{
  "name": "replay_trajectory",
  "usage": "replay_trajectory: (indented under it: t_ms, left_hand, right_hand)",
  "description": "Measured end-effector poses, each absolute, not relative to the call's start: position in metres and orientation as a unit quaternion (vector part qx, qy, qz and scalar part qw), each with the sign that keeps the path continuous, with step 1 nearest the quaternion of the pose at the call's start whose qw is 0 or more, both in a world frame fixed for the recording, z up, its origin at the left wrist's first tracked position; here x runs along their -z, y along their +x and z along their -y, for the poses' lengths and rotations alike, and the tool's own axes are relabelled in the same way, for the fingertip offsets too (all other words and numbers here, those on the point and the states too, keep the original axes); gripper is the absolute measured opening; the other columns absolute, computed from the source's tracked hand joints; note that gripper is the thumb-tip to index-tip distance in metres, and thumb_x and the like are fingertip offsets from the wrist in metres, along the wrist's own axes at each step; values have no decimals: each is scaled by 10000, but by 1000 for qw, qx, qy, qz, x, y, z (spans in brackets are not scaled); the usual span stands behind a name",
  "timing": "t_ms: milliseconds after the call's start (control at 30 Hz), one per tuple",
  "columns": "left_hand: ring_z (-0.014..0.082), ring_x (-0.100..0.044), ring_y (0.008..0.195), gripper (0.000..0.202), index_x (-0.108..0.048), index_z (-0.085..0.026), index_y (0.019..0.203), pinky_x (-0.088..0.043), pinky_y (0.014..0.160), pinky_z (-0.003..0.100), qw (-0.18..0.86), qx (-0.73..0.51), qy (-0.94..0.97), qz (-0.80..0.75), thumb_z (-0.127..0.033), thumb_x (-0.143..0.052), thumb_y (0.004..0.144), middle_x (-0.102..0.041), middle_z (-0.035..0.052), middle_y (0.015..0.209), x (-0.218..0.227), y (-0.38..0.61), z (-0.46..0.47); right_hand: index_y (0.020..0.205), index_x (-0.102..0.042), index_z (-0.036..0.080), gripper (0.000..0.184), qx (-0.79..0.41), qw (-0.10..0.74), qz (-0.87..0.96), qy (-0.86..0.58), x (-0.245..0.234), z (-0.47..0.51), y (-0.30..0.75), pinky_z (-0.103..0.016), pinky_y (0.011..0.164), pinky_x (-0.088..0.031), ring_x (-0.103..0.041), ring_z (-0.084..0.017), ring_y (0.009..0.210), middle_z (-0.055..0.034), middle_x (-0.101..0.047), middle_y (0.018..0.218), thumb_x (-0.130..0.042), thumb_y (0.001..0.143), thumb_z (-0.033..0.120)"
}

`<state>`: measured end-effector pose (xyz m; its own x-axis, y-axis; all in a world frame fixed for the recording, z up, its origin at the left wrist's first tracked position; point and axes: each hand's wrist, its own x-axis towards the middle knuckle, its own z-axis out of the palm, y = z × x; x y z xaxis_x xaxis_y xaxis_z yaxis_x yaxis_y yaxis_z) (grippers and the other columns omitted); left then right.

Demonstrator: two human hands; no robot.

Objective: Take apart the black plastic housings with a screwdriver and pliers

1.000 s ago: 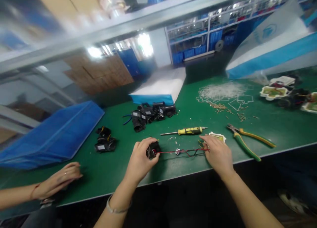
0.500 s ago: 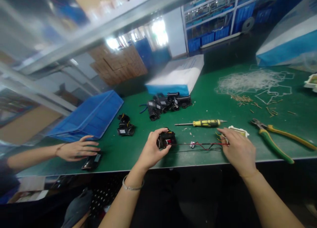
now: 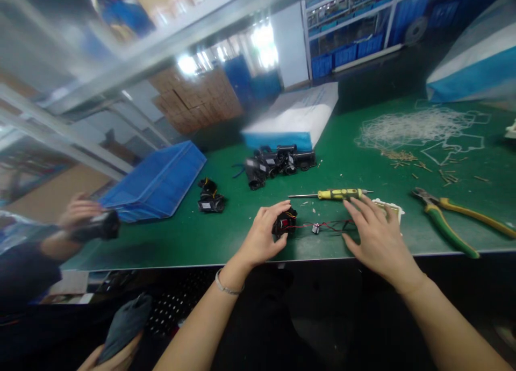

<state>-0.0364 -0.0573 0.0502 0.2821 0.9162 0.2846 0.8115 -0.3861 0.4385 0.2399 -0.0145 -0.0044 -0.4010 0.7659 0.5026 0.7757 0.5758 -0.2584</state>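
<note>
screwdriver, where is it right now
In the head view, the screwdriver lies right of centre on the green table, near the right hand, left of the pliers.

In front of you stretches a green table (image 3: 161, 250), with a pale shelf (image 3: 181, 42) slanting overhead. Beyond it you see brown boxes (image 3: 209, 105), a whitish wall (image 3: 291, 51), glaring light (image 3: 264, 44) and a metal rack (image 3: 307, 43) with blue bins (image 3: 345, 55).

Screwdriver (image 3: 341, 194) is lying just ahead of right hand (image 3: 377, 239); pliers (image 3: 432, 202) are blocking its right. Bare desk (image 3: 193, 244) is leaving passage leftward from left hand (image 3: 262, 234), nearer than black parts (image 3: 211, 203).
</note>
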Motion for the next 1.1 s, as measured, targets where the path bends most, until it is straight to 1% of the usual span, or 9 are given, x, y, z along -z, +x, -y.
replay_trajectory:
  t_ms: [67,133,200,300,400,533,700,900,1100]
  left_hand:
    - [221,-457,1227,674,-415,-250,1340,-377,1054,425,94,-240,797,-547,-57,-607,723,-429,63,1452,-51,-32,56]
    - [221,-470,1203,644,-440,-252,1317,-380,1045,423,86,-228,801,-547,-77,-626,726,-418,53,1465,-50,-29,55]
    - [219,-482,1174,616,-462,-260,1296,-391,1032,418,78,-219,804,-547,-112,-654,730,-434,36,1458,-48,-26,54]
    - [209,-497,1126,599,-478,-265,1276,-411,1006,400,63,-212,804,-552,-147,-685,726,-470,16,1432,-46,-23,51]
    - [204,-498,1114,584,-484,-252,1267,-414,997,383,48,-209,804,-555,-149,-685,728,-487,14,1418,-45,-21,48]
    - [212,-503,1086,564,-496,-244,1251,-428,966,382,35,-195,805,-559,-190,-701,729,-495,14,1411,-45,-19,44]
    - [223,-493,1054,598,-496,-278,1263,-443,913,397,16,-153,812,-564,-221,-724,714,-492,-12,1415,-46,-13,42]
    - [220,-484,1040,615,-487,-291,1274,-447,892,392,2,-138,806,-576,-164,-684,706,-481,-43,1424,-48,-10,42]
    - [232,-484,1077,592,-478,-281,1284,-444,907,389,-10,-132,803,-581,-197,-672,731,-513,-16,1387,-47,-8,38]
  right_hand:
    - [1409,-390,157,596,-41,324,847,-420,-14,31,224,-547,1129,-190,-286,-307,1387,-131,-408,1467,-558,849,267]
    - [1384,-414,187,516,-119,345,854,-370,-26,46,204,-417,1142,-254,-333,-223,1366,-82,-437,1447,-518,884,263]
    - [1325,-466,198,424,-173,340,857,-346,-30,53,183,-337,1117,-303,-395,-183,1317,-65,-486,1397,-487,905,250]
    - [1229,-523,161,335,-175,280,855,-400,-21,48,158,-376,1065,-343,-483,-233,1218,-110,-556,1294,-479,904,234]
    - [1170,-533,128,291,-166,229,847,-449,-9,36,146,-394,926,-424,-579,-269,1059,-144,-632,1135,-480,906,237]
    - [987,-578,183,190,-178,194,854,-449,1,27,147,-327,679,-452,-663,-250,820,-90,-701,902,-502,907,338]
    - [904,-609,214,312,-188,157,860,-448,7,20,154,-291,582,-383,-677,-243,706,-71,-714,772,-490,899,503]
    - [765,-644,194,411,-186,144,863,-447,10,20,161,-299,586,-358,-654,-241,663,-98,-693,705,-422,932,498]
    - [671,-597,204,507,-243,162,880,-375,1,15,172,-256,628,-384,-608,-152,675,-23,-643,697,-323,978,501]
